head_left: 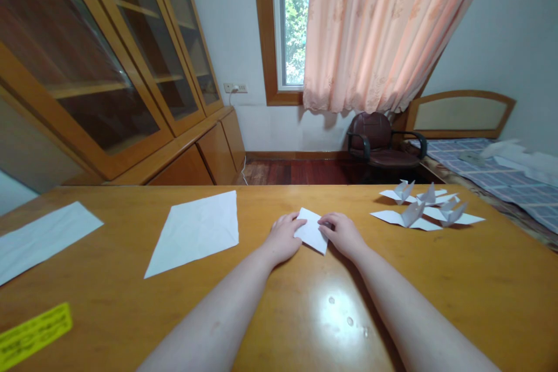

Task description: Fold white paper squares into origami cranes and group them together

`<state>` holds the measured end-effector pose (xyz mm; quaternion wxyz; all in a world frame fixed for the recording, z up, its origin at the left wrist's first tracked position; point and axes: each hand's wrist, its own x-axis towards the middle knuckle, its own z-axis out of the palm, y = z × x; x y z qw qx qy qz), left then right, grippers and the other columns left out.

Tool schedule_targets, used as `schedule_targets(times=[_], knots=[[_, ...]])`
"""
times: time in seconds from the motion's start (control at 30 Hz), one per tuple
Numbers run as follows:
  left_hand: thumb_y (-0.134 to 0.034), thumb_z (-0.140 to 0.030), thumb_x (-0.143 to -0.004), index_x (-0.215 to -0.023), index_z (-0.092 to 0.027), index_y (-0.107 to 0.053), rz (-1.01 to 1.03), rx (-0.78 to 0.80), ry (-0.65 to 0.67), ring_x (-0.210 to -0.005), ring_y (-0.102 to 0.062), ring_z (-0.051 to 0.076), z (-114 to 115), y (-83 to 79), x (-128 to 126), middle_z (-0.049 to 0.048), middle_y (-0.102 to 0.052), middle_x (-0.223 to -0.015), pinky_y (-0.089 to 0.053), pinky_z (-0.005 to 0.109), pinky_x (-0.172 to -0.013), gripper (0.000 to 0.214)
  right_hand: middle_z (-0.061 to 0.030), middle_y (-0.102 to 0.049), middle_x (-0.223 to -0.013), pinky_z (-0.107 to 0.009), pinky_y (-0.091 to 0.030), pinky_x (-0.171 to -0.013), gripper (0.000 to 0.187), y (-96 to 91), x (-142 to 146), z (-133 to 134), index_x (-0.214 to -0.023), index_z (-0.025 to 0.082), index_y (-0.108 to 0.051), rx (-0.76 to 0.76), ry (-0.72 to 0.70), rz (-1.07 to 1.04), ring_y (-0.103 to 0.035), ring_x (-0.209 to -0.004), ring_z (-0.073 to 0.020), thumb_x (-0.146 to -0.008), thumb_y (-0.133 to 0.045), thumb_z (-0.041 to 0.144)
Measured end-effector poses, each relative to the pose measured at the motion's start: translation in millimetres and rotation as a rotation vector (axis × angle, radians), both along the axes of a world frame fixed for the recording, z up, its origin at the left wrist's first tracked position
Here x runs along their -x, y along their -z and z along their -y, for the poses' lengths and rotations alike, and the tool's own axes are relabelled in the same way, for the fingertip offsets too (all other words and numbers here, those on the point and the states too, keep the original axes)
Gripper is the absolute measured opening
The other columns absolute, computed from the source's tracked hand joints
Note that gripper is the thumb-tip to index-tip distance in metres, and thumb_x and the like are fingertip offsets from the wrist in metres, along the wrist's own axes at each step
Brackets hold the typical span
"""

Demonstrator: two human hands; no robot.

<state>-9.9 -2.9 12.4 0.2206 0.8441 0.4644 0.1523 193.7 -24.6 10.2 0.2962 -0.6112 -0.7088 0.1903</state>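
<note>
A small folded white paper [311,229] lies on the wooden table [279,302] between my two hands. My left hand [284,236] rests at its left edge, fingers curled and pressing on the paper. My right hand [343,233] presses the right edge, its fingers bent onto the paper. Both forearms reach in from the bottom of the view.
A white folded sheet [196,231] lies left of the hands, another white sheet [41,238] at the far left, and a yellow label [35,334] near the front left. Several folded paper cranes [425,208] sit at the right. A chair [379,142], bed and glass-door cabinet stand beyond.
</note>
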Motion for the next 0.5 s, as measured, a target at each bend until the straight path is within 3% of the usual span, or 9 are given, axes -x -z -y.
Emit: schedule_targets(times=[0.2, 0.37, 0.5], knots=[[-0.051, -0.031, -0.080, -0.121, -0.026, -0.056, 0.049, 0.000, -0.028, -0.123, -0.040, 0.025, 1.5, -3.5, -1.9, 0.0049, -0.046, -0.135, -0.029, 0.040, -0.105, 0.042, -0.0069, -0.068, -0.093, -0.032, -0.039, -0.083, 0.020, -1.4, 0.8, 0.2, -0.086, 0.019, -0.069, 0.016, -0.006, 0.000, -0.057, -0.090, -0.0205, -0.080, -0.055, 0.031], [-0.054, -0.048, -0.079, -0.121, -0.026, -0.057, 0.079, 0.018, -0.032, -0.121, -0.042, 0.027, 2.6, -5.9, -1.8, 0.0070, -0.048, -0.133, -0.030, 0.043, -0.103, 0.047, -0.0067, -0.068, -0.088, -0.030, -0.040, -0.077, 0.026, -1.3, 0.6, 0.4, -0.084, 0.019, -0.068, 0.013, -0.017, -0.009, -0.058, -0.084, -0.0196, -0.084, -0.049, 0.037], [-0.053, -0.045, -0.082, -0.114, -0.032, -0.062, 0.142, -0.003, -0.021, -0.120, -0.044, 0.026, 2.2, -4.5, -1.2, 0.0040, -0.050, -0.131, -0.032, 0.042, -0.102, 0.035, -0.0064, -0.068, -0.086, -0.029, -0.039, -0.076, 0.027, -0.7, 0.2, 0.0, -0.083, 0.019, -0.068, 0.003, -0.020, -0.014, -0.058, -0.083, -0.0194, -0.084, -0.050, 0.038]])
